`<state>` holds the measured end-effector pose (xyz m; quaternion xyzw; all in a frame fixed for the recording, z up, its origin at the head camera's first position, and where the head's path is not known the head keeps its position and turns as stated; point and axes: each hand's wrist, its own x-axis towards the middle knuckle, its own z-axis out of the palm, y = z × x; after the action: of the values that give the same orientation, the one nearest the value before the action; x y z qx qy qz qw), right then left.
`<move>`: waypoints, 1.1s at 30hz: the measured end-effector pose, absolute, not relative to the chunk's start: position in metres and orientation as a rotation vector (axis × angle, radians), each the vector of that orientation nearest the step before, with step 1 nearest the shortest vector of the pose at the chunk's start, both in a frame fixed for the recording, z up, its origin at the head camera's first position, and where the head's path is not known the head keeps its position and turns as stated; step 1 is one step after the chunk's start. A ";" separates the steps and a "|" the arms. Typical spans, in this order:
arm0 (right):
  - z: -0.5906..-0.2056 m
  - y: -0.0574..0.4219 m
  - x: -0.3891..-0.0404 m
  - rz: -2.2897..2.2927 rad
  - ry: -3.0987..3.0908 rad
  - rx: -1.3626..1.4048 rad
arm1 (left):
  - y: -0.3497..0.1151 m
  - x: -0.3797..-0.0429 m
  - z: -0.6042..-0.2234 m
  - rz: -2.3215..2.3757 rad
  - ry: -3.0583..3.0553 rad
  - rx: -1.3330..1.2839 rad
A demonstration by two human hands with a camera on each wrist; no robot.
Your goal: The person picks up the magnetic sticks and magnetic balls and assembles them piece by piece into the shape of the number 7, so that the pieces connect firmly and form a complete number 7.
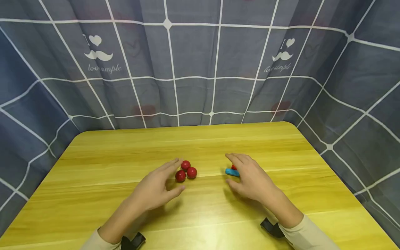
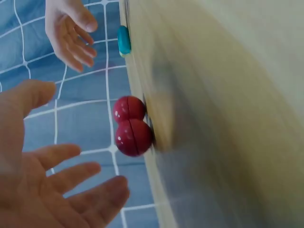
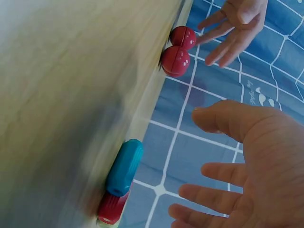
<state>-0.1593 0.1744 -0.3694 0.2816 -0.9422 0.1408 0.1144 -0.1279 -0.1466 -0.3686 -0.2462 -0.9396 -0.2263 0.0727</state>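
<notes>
Three glossy red balls [image 1: 192, 172] sit clustered on the wooden table, a seam line showing round them in the wrist views. My left hand [image 1: 159, 185] hovers just left of them, fingers spread and holding nothing. Over to the right, a ridged blue plastic rod [image 3: 125, 167] lies beside a similar red piece [image 3: 112, 208], with a sliver of pale green [image 3: 101, 223] beyond. My right hand [image 1: 251, 178] is above these, thumb and fingers apart, its palm empty. From the head view it covers most of the red piece and the blue rod's right end.
The yellow wood-grain table [image 1: 131, 146] has rounded far corners. A grey-blue curtain [image 1: 193, 93] with white grid lines hangs behind it and along both sides. Black straps [image 1: 271, 227] are on both wrists, near the sleeve cuffs.
</notes>
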 end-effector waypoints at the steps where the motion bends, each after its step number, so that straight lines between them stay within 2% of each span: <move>1: -0.370 0.175 -0.160 0.409 -2.761 0.826 | -0.148 -0.130 -0.371 -0.710 -2.829 -0.753; 8: -0.374 0.172 -0.160 0.392 -2.765 0.853 | -0.152 -0.137 -0.377 -0.834 -2.898 -0.839; 33: -0.381 0.174 -0.163 0.337 -2.847 0.873 | -0.151 -0.144 -0.384 -0.816 -2.858 -0.828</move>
<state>-0.1626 0.1741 -0.3812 0.2905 -0.9475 0.1122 0.0726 -0.1438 -0.1512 -0.3845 -0.2683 -0.9259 -0.2643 0.0283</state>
